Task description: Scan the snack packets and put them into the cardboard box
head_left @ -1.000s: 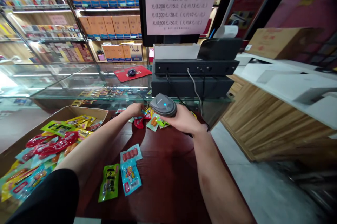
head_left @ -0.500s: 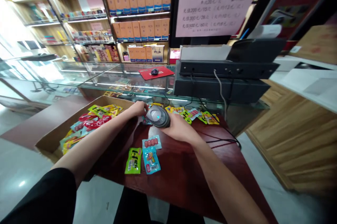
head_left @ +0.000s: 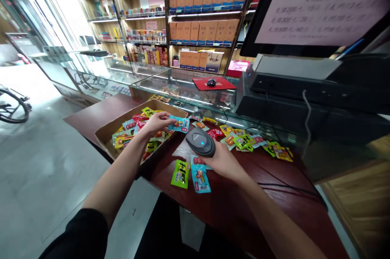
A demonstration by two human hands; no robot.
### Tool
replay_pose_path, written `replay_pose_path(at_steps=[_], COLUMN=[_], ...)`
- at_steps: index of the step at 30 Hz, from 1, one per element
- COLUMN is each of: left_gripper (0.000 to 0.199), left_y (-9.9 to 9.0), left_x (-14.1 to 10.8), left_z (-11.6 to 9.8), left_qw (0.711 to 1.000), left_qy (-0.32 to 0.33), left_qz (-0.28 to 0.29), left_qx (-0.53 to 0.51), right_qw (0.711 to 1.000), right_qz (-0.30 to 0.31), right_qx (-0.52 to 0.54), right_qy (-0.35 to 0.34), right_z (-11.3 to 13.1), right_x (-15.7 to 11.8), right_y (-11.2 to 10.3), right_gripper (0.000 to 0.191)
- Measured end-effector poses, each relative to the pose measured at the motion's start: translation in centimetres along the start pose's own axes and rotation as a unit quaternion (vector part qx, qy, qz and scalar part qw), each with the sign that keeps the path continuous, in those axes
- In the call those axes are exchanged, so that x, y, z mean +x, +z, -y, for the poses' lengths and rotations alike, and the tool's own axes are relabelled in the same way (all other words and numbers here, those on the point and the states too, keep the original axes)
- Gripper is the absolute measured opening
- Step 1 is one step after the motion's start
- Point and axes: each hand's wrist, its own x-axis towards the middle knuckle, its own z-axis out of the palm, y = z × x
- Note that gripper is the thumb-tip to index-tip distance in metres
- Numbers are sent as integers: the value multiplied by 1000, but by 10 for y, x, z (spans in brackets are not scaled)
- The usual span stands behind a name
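My left hand (head_left: pixel 159 123) pinches a blue snack packet (head_left: pixel 179 124) by its left end, above the near right rim of the cardboard box (head_left: pixel 105 131). Wrapped around a dark grey barcode scanner (head_left: pixel 200 142) is my right hand (head_left: pixel 225 160); a light glows blue on the scanner's top. Below the scanner, a green packet (head_left: pixel 180 173) and another blue packet (head_left: pixel 201 178) lie on the red-brown table. A packet of reddish sausages (head_left: pixel 199 160) is partly hidden under the scanner and hand. Many colourful packets (head_left: pixel 140 121) fill the box.
A row of mixed packets (head_left: pixel 243 142) lies along the table's far side, against the glass counter (head_left: pixel 170 78). Black cables (head_left: pixel 283 188) cross the table at right. A monitor with a pink notice (head_left: pixel 304 11) and a black machine (head_left: pixel 280 96) stand behind.
My left hand has come back from the far side of the table toward the box, with the blue packet now plainly showing. The view has swung left; the scanner stays in my right hand.
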Motion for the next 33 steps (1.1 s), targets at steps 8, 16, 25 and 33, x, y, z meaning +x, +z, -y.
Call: replay_pose_path(at_steps=[8,16,25,33], left_gripper=[37,37,39,41], left_y=[-1,2,5,-18], left_x=[-4,-7,-10,-2], left_z=[4,0,-2,-5], left_qw=[1000,1000,1000,995], left_qy=[9,7,-5,10], left_qz=[-6,3,5,-88], left_qx=[17,25,15,-38], right_qw=[1000,1000,1000,1000], right_qz=[-9,-6,-2,-2], right_qx=[-8,-11,-4,9], right_qy=[9,19,23,9], right_z=[-7,-7,-2,-6], right_x=[2,2,2,0], right_y=[1,3,1,4], right_gripper=[20,22,25,32])
